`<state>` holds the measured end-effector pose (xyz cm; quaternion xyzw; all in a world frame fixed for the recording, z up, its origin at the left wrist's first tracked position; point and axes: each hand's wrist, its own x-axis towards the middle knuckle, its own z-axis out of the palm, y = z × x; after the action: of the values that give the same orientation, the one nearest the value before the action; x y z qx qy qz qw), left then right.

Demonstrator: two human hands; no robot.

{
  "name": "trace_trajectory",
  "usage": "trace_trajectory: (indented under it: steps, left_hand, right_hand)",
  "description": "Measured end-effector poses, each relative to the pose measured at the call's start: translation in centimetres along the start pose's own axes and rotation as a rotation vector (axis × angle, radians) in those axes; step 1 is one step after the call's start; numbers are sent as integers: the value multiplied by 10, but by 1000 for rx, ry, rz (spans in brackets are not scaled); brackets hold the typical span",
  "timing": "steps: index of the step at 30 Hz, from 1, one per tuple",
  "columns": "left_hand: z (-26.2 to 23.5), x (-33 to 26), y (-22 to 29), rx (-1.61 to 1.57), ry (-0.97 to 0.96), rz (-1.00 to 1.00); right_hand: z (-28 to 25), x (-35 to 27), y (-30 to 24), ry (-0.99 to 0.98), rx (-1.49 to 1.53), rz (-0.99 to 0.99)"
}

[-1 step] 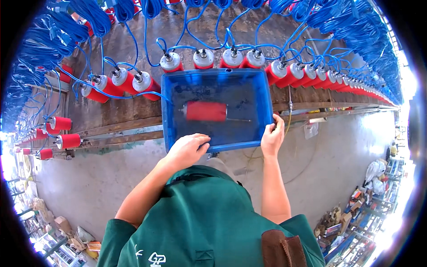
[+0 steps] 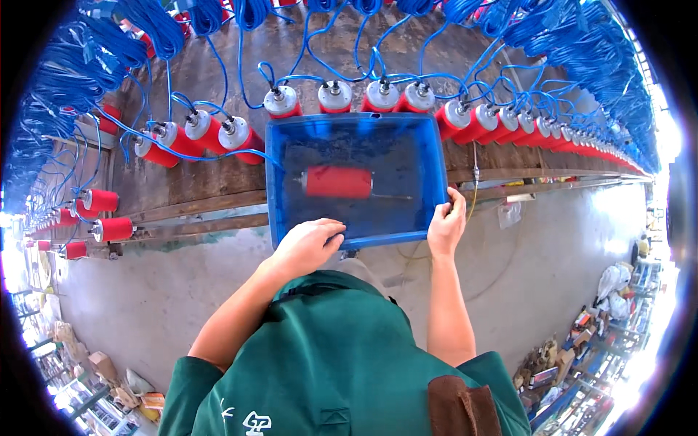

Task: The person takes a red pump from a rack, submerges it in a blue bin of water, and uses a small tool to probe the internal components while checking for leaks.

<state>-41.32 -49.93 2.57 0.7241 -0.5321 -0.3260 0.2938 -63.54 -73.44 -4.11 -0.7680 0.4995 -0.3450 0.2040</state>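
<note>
A blue rectangular plastic tub point(image 2: 392, 237) is in front of me at the bench's near edge. Inside it, a red cylinder point(image 2: 338, 182) with metal ends lies on its side, a thin rod point(image 2: 392, 196) sticking out to the right. Whether the tub holds liquid is hard to make out. My left hand point(image 2: 309, 243) is closed over the near rim, left of the middle, its fingertips curled inward. At the near right corner, my right hand point(image 2: 446, 225) grips the rim, thumb and fingers on either side. Neither hand touches the cylinder.
Several red cylinders point(image 2: 283, 107) with silver caps line the wooden bench point(image 2: 334, 62) behind and beside the tub, joined to blue cables. Coiled blue cables point(image 2: 567, 54) hang around the far side. A yellow hose point(image 2: 474, 196) drops right of the tub. Shelves with boxes point(image 2: 563, 360) stand at the lower right.
</note>
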Motion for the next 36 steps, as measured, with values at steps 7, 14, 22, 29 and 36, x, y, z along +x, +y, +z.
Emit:
trace_trajectory:
  steps: [7, 14, 22, 29, 36]
  left_hand:
    - [0, -1, 1, -8, 7, 14]
    - [-1, 1, 0, 4, -2, 16]
    - [-5, 4, 4, -30, -6, 13]
    - [-9, 6, 10, -35, -21, 4]
    - [-9, 8, 11, -31, -34, -1]
  right_hand:
    - [-3, 1, -2, -17, 69, 55]
    - [-4, 1, -4, -16, 54, 48]
    - [-3, 0, -2, 1, 19, 25]
    - [-2, 0, -2, 9, 16, 33]
    - [-3, 0, -3, -2, 12, 49]
